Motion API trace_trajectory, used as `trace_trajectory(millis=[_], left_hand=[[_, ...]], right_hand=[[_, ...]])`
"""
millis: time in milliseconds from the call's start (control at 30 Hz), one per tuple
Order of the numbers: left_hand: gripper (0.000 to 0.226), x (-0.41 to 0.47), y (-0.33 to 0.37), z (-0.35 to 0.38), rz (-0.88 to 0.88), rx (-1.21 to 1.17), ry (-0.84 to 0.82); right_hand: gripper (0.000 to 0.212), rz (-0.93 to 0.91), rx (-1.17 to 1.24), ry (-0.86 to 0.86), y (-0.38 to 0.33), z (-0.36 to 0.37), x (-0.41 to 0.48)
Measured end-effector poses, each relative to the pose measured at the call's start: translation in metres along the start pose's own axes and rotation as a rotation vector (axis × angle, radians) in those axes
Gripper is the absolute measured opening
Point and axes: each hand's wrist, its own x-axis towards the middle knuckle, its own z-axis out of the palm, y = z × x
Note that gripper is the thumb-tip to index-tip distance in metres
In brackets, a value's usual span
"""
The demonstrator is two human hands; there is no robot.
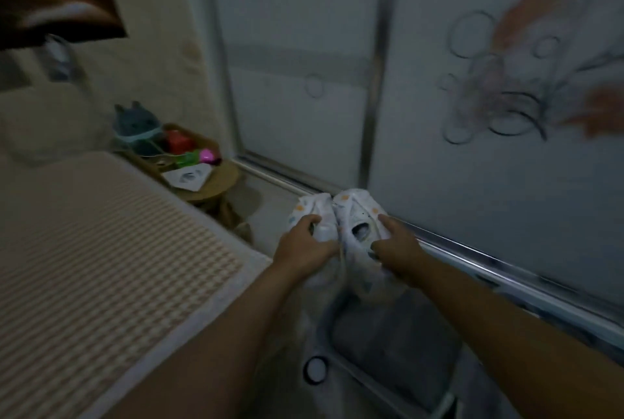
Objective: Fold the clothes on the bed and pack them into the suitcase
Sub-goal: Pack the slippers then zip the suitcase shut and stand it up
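Both my hands hold a small white garment [347, 212] with coloured dots, bunched up in front of me above the floor. My left hand [304, 243] grips its left side and my right hand [395, 243] grips its right side. Below them lies the open suitcase [388, 341], dark grey inside with a pale rim, partly hidden by my forearms. The bed [101, 266], covered in a beige checked sheet, fills the left; I see no clothes on the part in view.
A sliding wardrobe [472, 114] with frosted doors and a floral pattern runs along the right, its metal track [472, 256] close to the suitcase. A round wooden stool [212, 185] with a basket of toys [162, 138] stands past the bed's corner.
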Motion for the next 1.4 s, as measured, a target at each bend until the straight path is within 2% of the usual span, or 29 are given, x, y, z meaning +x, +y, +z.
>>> trace_trajectory(millis=[167, 267, 433, 567, 700, 733, 833, 867, 933, 1000, 1100, 1133, 1267, 1333, 1400], left_hand=[[0.081, 0.024, 0.009, 0.127, -0.015, -0.015, -0.269], [0.072, 0.029, -0.008, 0.199, -0.030, -0.017, -0.373], [0.085, 0.027, -0.043, 0.276, -0.056, 0.006, -0.458], [0.086, 0.020, -0.076, 0.308, -0.044, 0.025, -0.519], [0.051, 0.010, -0.096, 0.324, -0.039, 0.060, -0.645], [0.047, 0.010, -0.098, 0.329, -0.020, 0.083, -0.643], [0.062, 0.014, -0.090, 0.345, 0.096, 0.333, -0.507], [0.060, 0.016, -0.082, 0.351, 0.176, 0.405, -0.424], [0.045, 0.014, -0.064, 0.364, 0.252, 0.389, -0.386], [0.045, 0.006, -0.050, 0.377, 0.177, 0.267, -0.463], [0.064, 0.002, -0.042, 0.393, -0.016, 0.103, -0.531], [0.062, 0.002, -0.039, 0.398, -0.045, 0.067, -0.530], [0.032, 0.002, -0.023, 0.402, 0.012, 0.011, -0.489], [0.035, 0.005, -0.014, 0.399, 0.105, -0.018, -0.517], [0.043, 0.014, -0.009, 0.404, 0.225, 0.001, -0.545]], right_hand=[[0.067, 0.113, -0.129, 0.020, 0.108, -0.084, 0.018], [0.068, 0.193, -0.242, -0.017, 0.172, -0.115, 0.025], [0.070, 0.299, -0.212, -0.059, 0.256, -0.129, 0.028], [0.069, 0.281, -0.135, -0.028, 0.298, -0.120, 0.028], [0.073, 0.233, -0.116, -0.011, 0.321, -0.108, 0.025], [0.074, 0.235, -0.116, -0.010, 0.323, -0.105, 0.024], [0.082, 0.216, -0.205, 0.010, 0.326, -0.099, 0.024], [0.088, 0.209, -0.232, 0.025, 0.326, -0.099, 0.025], [0.089, 0.266, -0.212, 0.051, 0.330, -0.102, 0.027], [0.073, 0.297, -0.197, 0.043, 0.334, -0.105, 0.028], [0.028, 0.267, -0.215, 0.011, 0.332, -0.110, 0.024], [0.028, 0.248, -0.211, 0.008, 0.333, -0.111, 0.021], [0.068, 0.304, -0.225, 0.012, 0.341, -0.130, 0.005], [0.067, 0.323, -0.198, 0.027, 0.348, -0.148, 0.005], [0.073, 0.197, -0.317, 0.091, 0.353, -0.169, 0.005]])
